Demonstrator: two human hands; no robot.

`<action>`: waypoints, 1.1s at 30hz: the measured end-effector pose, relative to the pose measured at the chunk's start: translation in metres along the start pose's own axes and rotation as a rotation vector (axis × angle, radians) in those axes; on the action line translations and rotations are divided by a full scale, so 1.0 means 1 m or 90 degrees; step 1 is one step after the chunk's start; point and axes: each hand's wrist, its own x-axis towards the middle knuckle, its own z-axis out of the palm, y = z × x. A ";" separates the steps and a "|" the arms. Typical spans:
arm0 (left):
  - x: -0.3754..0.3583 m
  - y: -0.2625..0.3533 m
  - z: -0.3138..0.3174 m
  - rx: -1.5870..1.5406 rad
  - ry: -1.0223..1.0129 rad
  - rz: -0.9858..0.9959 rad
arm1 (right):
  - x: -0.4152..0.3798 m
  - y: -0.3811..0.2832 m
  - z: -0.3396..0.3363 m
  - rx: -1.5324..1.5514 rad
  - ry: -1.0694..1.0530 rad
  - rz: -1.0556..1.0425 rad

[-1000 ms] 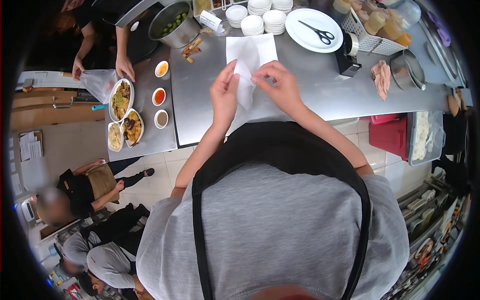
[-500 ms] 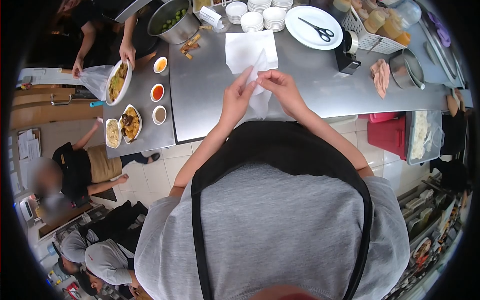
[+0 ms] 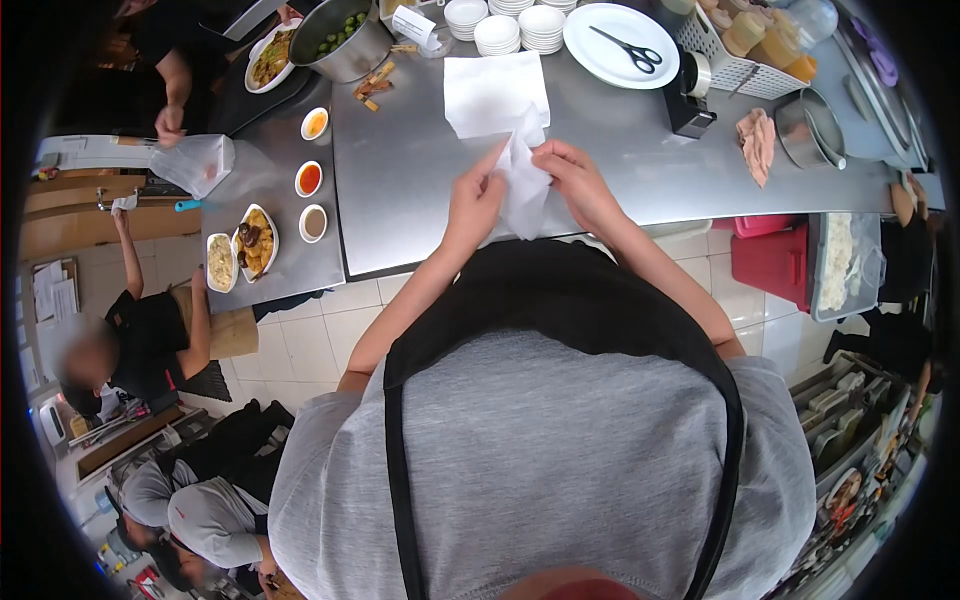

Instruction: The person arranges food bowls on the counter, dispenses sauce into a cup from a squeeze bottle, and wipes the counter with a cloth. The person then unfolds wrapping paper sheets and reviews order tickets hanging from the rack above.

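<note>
A thin white paper napkin (image 3: pixel 525 190), folded at an angle, is held up between my hands over the near edge of the steel counter (image 3: pixel 400 200). My left hand (image 3: pixel 474 207) pinches its left side, fingers closed. On the other side, the thumb and fingers of my right hand (image 3: pixel 578 183) grip the upper right edge. Just beyond my fingertips, a flat white square of paper (image 3: pixel 494 95) lies on the counter. The napkin's lower end hangs close to my black apron.
Sauce cups (image 3: pixel 309 178) and food dishes (image 3: pixel 255 243) stand at left, near a clear plastic bag (image 3: pixel 195 165). Clothespins (image 3: pixel 374 85), stacked white bowls (image 3: pixel 497 35), a plate (image 3: pixel 600 65) with scissors (image 3: pixel 630 50), a tape dispenser (image 3: pixel 692 110) and a cloth (image 3: pixel 757 145) lie farther back. Co-workers stand at left.
My hands have spread slightly apart, and the napkin has opened wider between them. At left, the oval food dish moved toward the back, away from the plastic bag. Another person raised an arm toward the door handle.
</note>
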 end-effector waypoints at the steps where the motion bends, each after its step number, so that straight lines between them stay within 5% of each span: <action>1: 0.001 -0.006 -0.003 0.021 0.023 -0.002 | -0.002 0.000 -0.005 0.000 0.000 0.001; 6: 0.002 -0.017 -0.033 -0.112 0.104 -0.053 | -0.004 0.002 -0.067 -0.315 0.223 -0.172; 12: 0.023 -0.067 -0.044 -0.067 0.062 -0.160 | 0.022 0.004 -0.130 -0.693 0.266 -0.149; 17: 0.043 -0.100 -0.032 0.009 0.067 -0.155 | 0.045 0.011 -0.138 -0.794 0.268 -0.077; 20: 0.043 -0.092 -0.026 0.115 0.125 -0.116 | 0.050 0.016 -0.134 -0.869 0.258 -0.145; 22: 0.039 -0.078 -0.021 0.453 0.261 0.197 | 0.056 0.014 -0.126 -0.911 0.259 -0.213; 23: 0.036 -0.072 -0.018 0.453 0.263 0.198 | 0.059 0.009 -0.116 -0.961 0.275 -0.294; 26: 0.030 -0.063 -0.009 0.492 0.030 0.365 | 0.079 0.003 -0.080 -0.987 0.234 -0.411; 31: 0.033 -0.064 -0.005 0.526 -0.029 0.322 | 0.115 0.001 -0.035 -1.009 0.124 -0.476; 33: 0.038 -0.060 -0.010 0.475 -0.036 0.294 | 0.128 0.002 -0.032 -1.083 0.056 -0.335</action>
